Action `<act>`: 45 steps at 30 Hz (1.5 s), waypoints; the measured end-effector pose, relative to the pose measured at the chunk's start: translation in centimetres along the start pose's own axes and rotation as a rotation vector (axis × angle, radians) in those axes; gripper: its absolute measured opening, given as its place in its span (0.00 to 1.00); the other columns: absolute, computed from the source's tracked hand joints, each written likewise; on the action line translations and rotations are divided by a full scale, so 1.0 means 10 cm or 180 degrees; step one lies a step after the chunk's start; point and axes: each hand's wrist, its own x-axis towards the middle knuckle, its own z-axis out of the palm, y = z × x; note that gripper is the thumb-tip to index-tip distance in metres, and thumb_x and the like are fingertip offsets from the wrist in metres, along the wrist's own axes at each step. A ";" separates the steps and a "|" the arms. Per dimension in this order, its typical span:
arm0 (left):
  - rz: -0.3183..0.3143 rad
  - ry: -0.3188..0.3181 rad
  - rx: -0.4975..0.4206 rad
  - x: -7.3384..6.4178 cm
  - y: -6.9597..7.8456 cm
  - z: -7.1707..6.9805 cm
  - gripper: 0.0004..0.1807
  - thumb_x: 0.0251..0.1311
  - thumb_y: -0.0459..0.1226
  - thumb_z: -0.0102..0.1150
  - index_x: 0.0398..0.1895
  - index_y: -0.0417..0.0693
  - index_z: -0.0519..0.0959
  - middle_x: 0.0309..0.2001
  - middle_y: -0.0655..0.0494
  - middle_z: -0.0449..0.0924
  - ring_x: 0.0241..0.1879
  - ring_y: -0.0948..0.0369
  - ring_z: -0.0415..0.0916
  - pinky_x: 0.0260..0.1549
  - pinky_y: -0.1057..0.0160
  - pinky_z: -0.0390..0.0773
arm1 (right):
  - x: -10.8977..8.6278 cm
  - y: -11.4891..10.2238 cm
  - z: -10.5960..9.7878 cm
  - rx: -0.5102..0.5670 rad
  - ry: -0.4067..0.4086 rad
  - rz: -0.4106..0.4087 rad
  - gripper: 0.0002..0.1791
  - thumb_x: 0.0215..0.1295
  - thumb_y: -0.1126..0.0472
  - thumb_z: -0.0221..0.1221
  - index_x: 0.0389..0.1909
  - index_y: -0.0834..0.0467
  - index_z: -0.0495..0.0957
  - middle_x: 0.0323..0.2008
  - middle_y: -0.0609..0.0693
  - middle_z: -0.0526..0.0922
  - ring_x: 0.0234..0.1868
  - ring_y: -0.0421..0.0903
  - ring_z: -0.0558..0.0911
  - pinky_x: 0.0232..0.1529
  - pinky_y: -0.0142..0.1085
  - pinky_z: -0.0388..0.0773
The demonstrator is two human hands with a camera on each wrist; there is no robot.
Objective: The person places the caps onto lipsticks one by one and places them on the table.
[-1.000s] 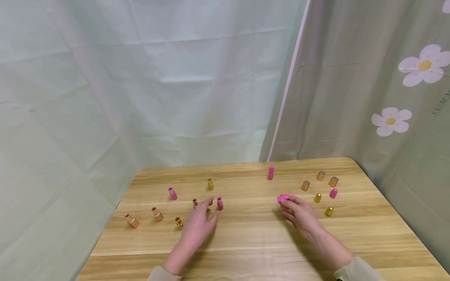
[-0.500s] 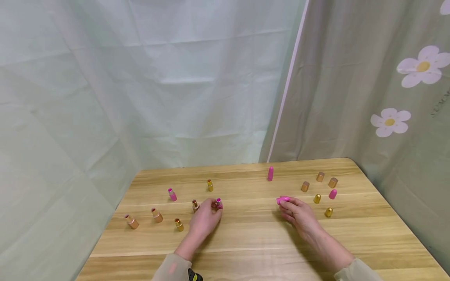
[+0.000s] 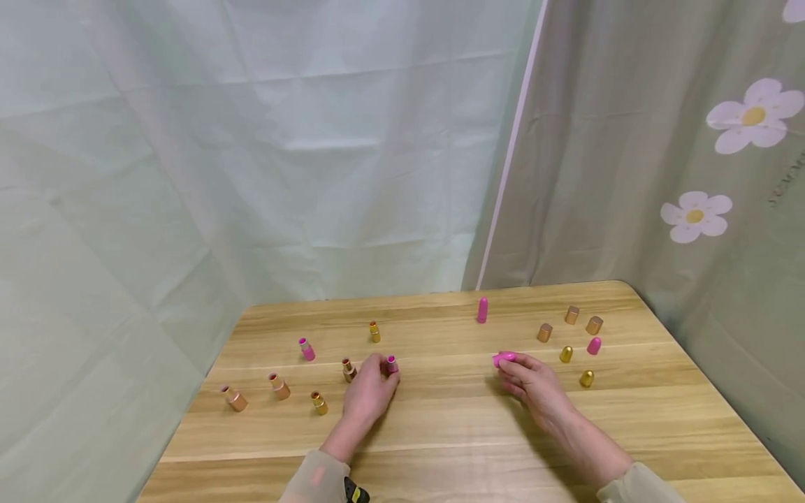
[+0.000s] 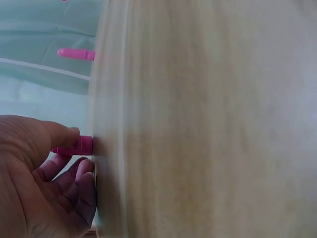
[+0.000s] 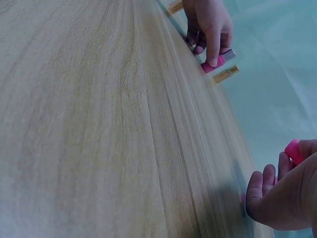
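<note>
Wooden table [image 3: 453, 440], flowered curtain [image 3: 604, 140], pinched lipstick [image 3: 393, 365]

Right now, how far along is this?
Looks done: one pink tube, standing closed at the back.
In hand: left hand pinches an open pink base; right hand holds a pink cap, the two apart.
Apparently left: six other open bases to the left, six loose caps to the right.

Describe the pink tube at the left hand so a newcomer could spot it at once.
On the wooden table, find the person's left hand, left of centre. That hand pinches an upright, uncapped pink tube. A pink lookalike, also uncapped, stands farther left, but only the first is held by a hand.
</note>
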 end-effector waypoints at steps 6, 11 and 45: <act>0.0144 -0.0064 -0.0102 -0.05 0.04 -0.01 0.10 0.61 0.37 0.69 0.42 0.49 0.78 0.36 0.59 0.83 0.36 0.62 0.79 0.34 0.58 0.78 | 0.00 0.00 0.00 -0.0036 0.0014 -0.0010 0.13 0.71 0.65 0.62 0.53 0.64 0.78 0.41 0.46 0.85 0.49 0.46 0.83 0.55 0.41 0.80; 0.0375 -0.0160 -0.0197 -0.10 0.10 -0.03 0.10 0.59 0.36 0.69 0.41 0.50 0.77 0.35 0.60 0.81 0.35 0.62 0.77 0.35 0.61 0.77 | -0.01 0.00 0.01 -0.0132 0.0021 -0.0053 0.17 0.71 0.65 0.62 0.57 0.67 0.76 0.44 0.48 0.84 0.51 0.47 0.82 0.56 0.42 0.80; 0.0996 -0.0490 -0.0380 -0.18 0.27 -0.17 0.11 0.63 0.39 0.70 0.47 0.57 0.83 0.41 0.67 0.77 0.44 0.61 0.75 0.45 0.60 0.78 | -0.06 0.14 0.13 -0.0202 -0.0211 -0.0280 0.28 0.64 0.67 0.65 0.62 0.72 0.70 0.47 0.54 0.84 0.51 0.54 0.81 0.54 0.44 0.80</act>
